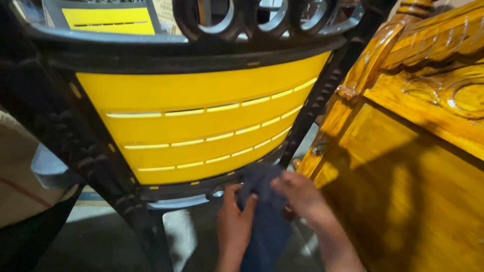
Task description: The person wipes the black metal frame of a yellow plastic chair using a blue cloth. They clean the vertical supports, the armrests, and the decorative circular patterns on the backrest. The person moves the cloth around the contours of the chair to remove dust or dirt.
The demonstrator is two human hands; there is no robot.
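Two hands grip one dark blue cloth (264,211) at the lower rim of a black plastic chair (166,65): the left hand (234,221) pinches its edge, the right hand (297,194) presses its top. Above sits the chair's slotted yellow panel (201,131); a carved wooden cabinet (413,166) stands just right.

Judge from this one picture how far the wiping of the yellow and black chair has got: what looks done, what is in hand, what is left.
Done: the yellow slatted panel looks clean and bright. In hand: the left hand and right hand press a dark blue cloth against the black frame at its lower edge. Left: cannot tell; the leg below lies in shadow.
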